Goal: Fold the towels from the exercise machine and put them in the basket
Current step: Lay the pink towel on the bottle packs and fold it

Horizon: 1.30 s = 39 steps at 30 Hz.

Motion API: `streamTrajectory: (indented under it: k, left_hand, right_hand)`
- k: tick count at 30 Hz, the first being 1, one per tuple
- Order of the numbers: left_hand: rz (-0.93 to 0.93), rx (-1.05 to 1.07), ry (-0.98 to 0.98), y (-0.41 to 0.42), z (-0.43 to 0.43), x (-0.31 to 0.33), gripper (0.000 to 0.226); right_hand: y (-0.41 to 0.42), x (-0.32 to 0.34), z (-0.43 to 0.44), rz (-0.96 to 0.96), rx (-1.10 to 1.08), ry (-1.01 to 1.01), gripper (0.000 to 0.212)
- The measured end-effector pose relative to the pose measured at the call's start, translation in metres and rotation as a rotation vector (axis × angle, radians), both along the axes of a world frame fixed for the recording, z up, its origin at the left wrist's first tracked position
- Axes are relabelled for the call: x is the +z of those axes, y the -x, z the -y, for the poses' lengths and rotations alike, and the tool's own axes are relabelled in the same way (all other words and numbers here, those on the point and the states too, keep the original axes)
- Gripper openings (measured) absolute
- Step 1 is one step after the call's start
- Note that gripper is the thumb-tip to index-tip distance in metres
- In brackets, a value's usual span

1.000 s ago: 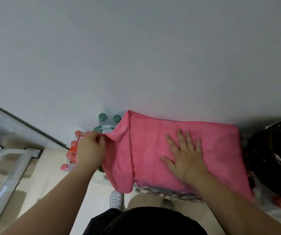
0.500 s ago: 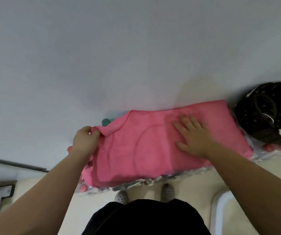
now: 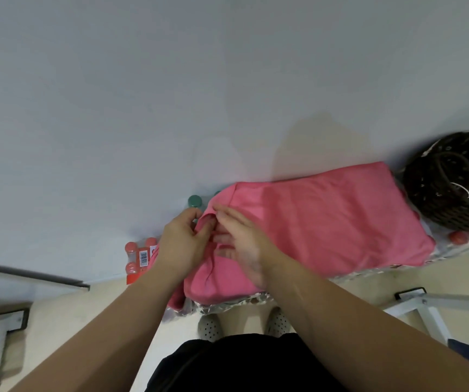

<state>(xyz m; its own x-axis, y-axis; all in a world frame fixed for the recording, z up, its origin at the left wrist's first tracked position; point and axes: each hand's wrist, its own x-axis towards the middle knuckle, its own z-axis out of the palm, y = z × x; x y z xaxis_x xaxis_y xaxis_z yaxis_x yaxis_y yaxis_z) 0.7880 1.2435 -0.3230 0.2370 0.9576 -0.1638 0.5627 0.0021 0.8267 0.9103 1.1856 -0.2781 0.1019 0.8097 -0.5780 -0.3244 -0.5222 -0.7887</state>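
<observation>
Two hands meet at the left end of the pink towel [image 3: 326, 222], which lies flat across shrink-wrapped bottle packs [image 3: 227, 305] against the wall. Left hand [image 3: 182, 247] pinches a raised fold of the towel's left edge. Right hand [image 3: 244, 250], fingers straight, rests on the cloth beside it. Dark wicker basket [image 3: 448, 188] stands just past the towel's right end.

Green-capped bottle [image 3: 194, 201] by wall [image 3: 143, 80]; red-capped bottles [image 3: 135, 257] lower left.

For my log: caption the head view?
Left hand pinches the left edge of the pink towel, right hand beside it; wicker basket stands at right.
</observation>
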Motion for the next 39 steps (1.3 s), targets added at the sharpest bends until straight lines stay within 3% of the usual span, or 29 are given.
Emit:
streamTrajectory:
  k: [5, 10, 15, 20, 25, 27, 31, 33, 36, 39]
  left_hand:
    - [0.025, 0.012, -0.029, 0.004, 0.001, -0.002, 0.015]
    - [0.09, -0.03, 0.0, 0.008, -0.002, -0.001, 0.019]
    - [0.022, -0.224, -0.116, 0.01, 0.0, -0.004, 0.014]
    - [0.019, -0.21, -0.105, 0.018, 0.001, -0.015, 0.01]
    - [0.001, -0.189, -0.066, 0.029, 0.007, -0.026, 0.018]
    - [-0.028, -0.185, -0.038, 0.034, 0.007, -0.031, 0.026]
    - [-0.051, -0.271, -0.042, 0.043, 0.012, -0.038, 0.044]
    - [-0.041, -0.313, -0.092, 0.043, 0.015, -0.038, 0.037]
    - [0.032, -0.363, -0.146, 0.04, 0.02, -0.039, 0.02]
    - [0.033, -0.413, -0.191, 0.037, 0.021, -0.041, 0.014]
  right_hand:
    - [0.006, -0.009, -0.004, -0.276, -0.256, 0.148, 0.036]
    - [0.006, -0.017, -0.002, -0.417, -0.352, 0.238, 0.037]
    - [-0.005, -0.012, -0.016, -0.391, -0.499, 0.101, 0.031]
    - [-0.004, -0.013, -0.024, -0.23, -0.481, 0.006, 0.021]
    - [0.011, -0.01, -0.033, -0.238, -0.404, -0.092, 0.014]
    - [0.016, -0.011, -0.04, -0.142, -0.343, -0.092, 0.015]
    - [0.027, -0.018, -0.046, 0.323, 0.045, -0.106, 0.033]
    - [0.033, -0.022, -0.045, 0.494, 0.146, -0.133, 0.035]
    - [0.033, -0.027, -0.044, 0.748, 0.287, -0.208, 0.018]
    - [0.025, -0.033, -0.045, 0.905, 0.428, -0.142, 0.048]
